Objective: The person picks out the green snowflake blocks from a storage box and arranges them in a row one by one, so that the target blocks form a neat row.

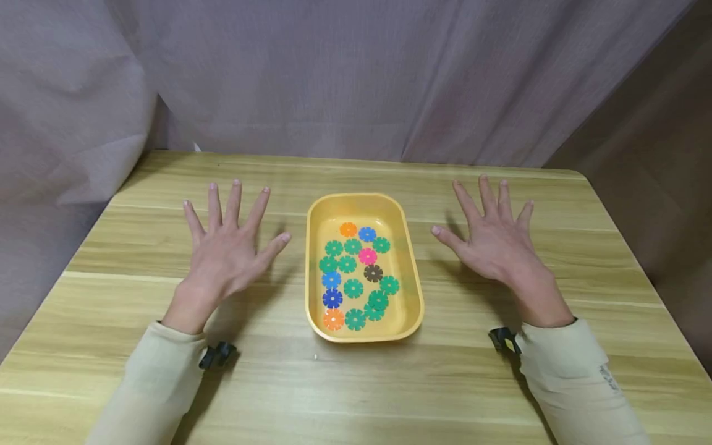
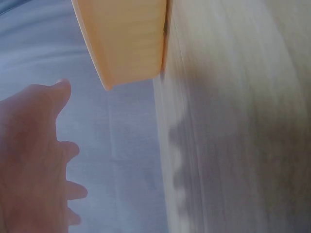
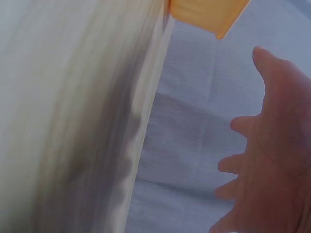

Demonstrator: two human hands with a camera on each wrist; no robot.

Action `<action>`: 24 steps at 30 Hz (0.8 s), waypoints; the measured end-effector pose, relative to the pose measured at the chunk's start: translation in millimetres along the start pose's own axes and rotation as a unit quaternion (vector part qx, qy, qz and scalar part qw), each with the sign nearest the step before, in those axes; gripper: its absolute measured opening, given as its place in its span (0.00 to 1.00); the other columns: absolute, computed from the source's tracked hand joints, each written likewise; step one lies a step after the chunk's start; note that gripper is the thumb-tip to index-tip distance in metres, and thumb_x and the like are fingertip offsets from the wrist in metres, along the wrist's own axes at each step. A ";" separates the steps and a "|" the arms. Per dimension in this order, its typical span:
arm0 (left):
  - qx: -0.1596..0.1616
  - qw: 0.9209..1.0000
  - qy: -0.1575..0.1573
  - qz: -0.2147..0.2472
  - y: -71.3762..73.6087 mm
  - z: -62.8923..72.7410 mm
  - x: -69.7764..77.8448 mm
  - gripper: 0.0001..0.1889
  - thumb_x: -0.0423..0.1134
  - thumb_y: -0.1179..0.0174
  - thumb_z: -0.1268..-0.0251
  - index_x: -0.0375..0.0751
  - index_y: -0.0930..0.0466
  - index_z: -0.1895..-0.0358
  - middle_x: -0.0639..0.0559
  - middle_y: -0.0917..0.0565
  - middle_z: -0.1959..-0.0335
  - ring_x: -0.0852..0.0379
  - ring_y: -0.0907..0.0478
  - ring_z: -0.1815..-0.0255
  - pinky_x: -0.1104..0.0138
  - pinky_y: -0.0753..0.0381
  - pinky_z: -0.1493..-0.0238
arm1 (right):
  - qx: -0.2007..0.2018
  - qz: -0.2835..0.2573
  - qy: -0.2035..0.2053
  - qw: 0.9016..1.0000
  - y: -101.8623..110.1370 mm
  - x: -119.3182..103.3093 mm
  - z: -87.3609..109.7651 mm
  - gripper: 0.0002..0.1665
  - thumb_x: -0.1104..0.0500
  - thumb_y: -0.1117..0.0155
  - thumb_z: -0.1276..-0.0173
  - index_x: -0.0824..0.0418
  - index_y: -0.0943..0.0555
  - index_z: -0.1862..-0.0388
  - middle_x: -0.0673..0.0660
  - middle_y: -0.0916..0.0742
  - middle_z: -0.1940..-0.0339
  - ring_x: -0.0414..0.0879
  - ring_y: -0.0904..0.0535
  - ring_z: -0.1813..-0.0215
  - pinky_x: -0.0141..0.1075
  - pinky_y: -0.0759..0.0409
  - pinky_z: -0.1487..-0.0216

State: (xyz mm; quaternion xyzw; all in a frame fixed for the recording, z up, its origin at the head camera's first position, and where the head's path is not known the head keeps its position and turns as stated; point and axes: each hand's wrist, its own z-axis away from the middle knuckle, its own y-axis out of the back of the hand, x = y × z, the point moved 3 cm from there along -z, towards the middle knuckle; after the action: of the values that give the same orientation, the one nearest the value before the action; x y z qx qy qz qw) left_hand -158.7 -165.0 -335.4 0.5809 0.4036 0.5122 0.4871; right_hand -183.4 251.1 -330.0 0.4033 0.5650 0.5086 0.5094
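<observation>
A yellow plastic tray (image 1: 364, 339) stands in the middle of the table, between the two hands. Flat notched plastic discs lie inside it: several green discs (image 1: 353, 288), blue ones (image 1: 332, 298), two orange ones (image 1: 334, 319), a pink disc (image 1: 368, 256) and a dark brown disc (image 1: 373, 272). Some green discs overlap near the lower right. My left hand (image 1: 225, 256) is held left of the tray, fingers spread, holding nothing. On the other side my right hand (image 1: 497, 244) has its fingers spread too and holds nothing. Both wrist views show the hands raised above the tabletop, apart from the tray.
The wood-grain table (image 1: 445, 389) reaches back to a grey curtain (image 1: 289, 74) behind it. Dark straps with small black devices (image 1: 503, 340) sit at the cuffs of both light sleeves (image 1: 567, 364). A tiny pale speck (image 1: 316, 356) lies in front of the tray.
</observation>
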 end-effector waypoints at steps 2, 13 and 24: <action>-0.001 1.000 0.000 0.004 0.7 0.5 0.5 0.46 0.77 0.66 0.24 0.62 0.65 0.12 0.37 0.69 0.12 0.30 0.83 0.16 0.32 0.95 0.29 | 0.000 -0.004 0.001 1.000 1.0 -0.7 0.7 0.58 0.17 0.62 0.26 0.44 0.63 0.10 0.67 0.63 0.12 0.75 0.74 0.15 0.83 0.78 0.30; -0.040 0.986 -0.053 0.150 1.7 8.9 16.0 0.40 0.67 0.54 0.19 0.53 0.48 0.13 0.35 0.28 0.24 0.32 0.32 0.23 0.33 0.35 0.25 | 0.010 -0.033 0.038 0.999 9.2 -9.8 4.7 0.51 0.23 0.54 0.23 0.50 0.41 0.13 0.68 0.31 0.18 0.73 0.40 0.18 0.77 0.52 0.22; -0.151 0.907 -0.075 0.386 -16.4 17.7 31.9 0.29 0.46 0.34 0.25 0.46 0.28 0.25 0.46 0.14 0.59 0.48 0.16 0.62 0.63 0.18 0.63 | 0.061 -0.214 0.089 0.971 19.8 -33.3 14.3 0.27 0.49 0.30 0.24 0.59 0.17 0.32 0.62 0.08 0.49 0.56 0.09 0.55 0.45 0.11 0.53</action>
State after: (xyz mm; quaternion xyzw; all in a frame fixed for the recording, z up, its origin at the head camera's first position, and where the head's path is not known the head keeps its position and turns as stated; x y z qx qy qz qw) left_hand -135.9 -133.5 -345.1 0.6478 0.0282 0.6696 0.3621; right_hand -165.3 224.1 -304.5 0.2569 0.7112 0.3859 0.5285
